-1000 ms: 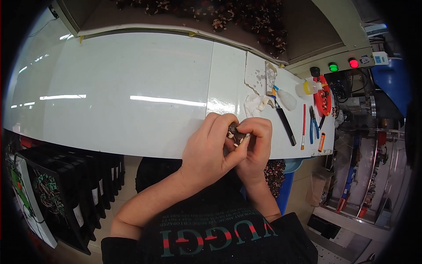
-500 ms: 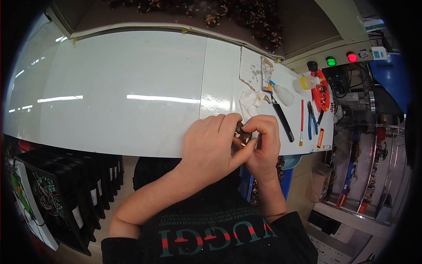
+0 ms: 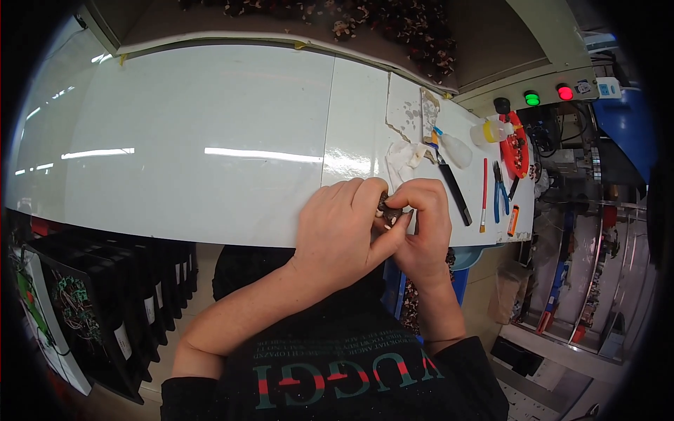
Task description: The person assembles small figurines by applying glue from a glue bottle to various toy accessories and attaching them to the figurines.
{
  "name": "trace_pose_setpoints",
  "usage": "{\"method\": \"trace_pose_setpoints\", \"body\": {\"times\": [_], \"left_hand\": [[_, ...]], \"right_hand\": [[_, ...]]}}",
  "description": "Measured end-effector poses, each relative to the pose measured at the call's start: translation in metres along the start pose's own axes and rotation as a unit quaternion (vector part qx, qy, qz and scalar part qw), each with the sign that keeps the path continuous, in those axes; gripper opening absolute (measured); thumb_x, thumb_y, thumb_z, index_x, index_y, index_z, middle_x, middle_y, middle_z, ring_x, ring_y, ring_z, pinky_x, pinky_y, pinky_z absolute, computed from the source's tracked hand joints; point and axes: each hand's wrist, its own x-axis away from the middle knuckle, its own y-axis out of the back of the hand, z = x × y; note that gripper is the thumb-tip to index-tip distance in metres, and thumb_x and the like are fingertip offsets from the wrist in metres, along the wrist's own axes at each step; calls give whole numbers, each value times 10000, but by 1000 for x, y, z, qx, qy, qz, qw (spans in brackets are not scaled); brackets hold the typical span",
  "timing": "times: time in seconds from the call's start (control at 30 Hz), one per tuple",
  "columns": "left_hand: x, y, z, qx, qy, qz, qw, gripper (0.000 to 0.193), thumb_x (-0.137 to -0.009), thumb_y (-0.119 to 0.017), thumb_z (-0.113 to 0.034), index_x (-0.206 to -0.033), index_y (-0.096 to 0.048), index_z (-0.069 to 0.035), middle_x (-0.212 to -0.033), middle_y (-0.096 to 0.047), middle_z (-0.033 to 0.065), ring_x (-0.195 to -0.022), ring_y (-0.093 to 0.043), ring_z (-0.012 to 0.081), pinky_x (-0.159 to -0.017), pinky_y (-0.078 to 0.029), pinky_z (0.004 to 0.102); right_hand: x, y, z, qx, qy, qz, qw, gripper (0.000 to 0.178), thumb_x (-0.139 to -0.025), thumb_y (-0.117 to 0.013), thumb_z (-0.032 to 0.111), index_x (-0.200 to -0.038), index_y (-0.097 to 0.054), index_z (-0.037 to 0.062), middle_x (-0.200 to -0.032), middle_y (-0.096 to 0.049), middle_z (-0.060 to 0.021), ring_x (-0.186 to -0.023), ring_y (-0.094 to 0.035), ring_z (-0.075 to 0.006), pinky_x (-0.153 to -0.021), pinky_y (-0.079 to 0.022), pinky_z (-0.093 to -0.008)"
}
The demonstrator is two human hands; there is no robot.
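Note:
Between my two hands is a small dark brown piece with pale bits, held over the front edge of the white table. My left hand is closed round its left side, thumb reaching across below it. From the right, my right hand pinches it with bent fingers and thumb. Much of the piece is covered by my fingers, so its full shape does not show. A crumpled white cloth lies just beyond the hands, beside a black-handled tool.
On the table's right lie a red brush, blue-handled pliers, an orange tube, a yellow-banded bottle and a red tray of small pieces. Many dark pieces fill the machine recess behind. Black racks stand at lower left.
Both hands keep hold of the small brown piece and have shifted only slightly. The piece appears slightly turned between the fingers. The view has moved a little.

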Motion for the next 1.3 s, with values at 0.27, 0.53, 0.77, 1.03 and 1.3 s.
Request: {"method": "trace_pose_setpoints", "body": {"times": [0.27,0.53,0.77,1.03,1.3], "left_hand": [[-1,7,-8,-1,21,16,1000,281,-788,-659,-289,-791,-516,-48,-636,-571,90,-612,-586,282,-561,-438,387],[-3,18,-14,8,76,57,995,303,-823,-619,-315,-769,-549,-26,-630,-604,125,-614,-608,308,-580,-465,405],[0,22,-11,32,71,60,995,313,-825,-623,-326,-791,-551,-23,-647,-615,126,-599,-608,320,-561,-468,406],[1,28,-14,76,90,141,983,329,-838,-643,-280,-1038,-527,-45,-767,-650,90,-677,-658,254,-605,-494,348],[4,15,-2,148,51,63,986,299,-821,-652,-282,-955,-519,-51,-672,-600,70,-613,-607,275,-533,-451,376]], "right_hand": [[-1,5,6,7,-18,20,1000,339,-681,-740,-29,-948,-544,42,-905,-534,-93,-806,-558,-222,-645,-495,-302],[-11,10,14,-19,-80,74,994,308,-724,-756,56,-934,-532,28,-901,-530,-87,-757,-560,-203,-667,-481,-296],[-13,9,19,-5,-70,83,994,307,-715,-747,32,-936,-534,26,-902,-530,-85,-762,-559,-208,-671,-482,-299],[-16,22,19,48,45,79,995,381,-601,-719,-89,-931,-567,27,-889,-526,-97,-760,-562,-234,-611,-495,-300],[-18,17,11,45,65,99,992,414,-579,-712,-110,-939,-569,34,-884,-532,-92,-761,-565,-235,-605,-499,-301]]}}
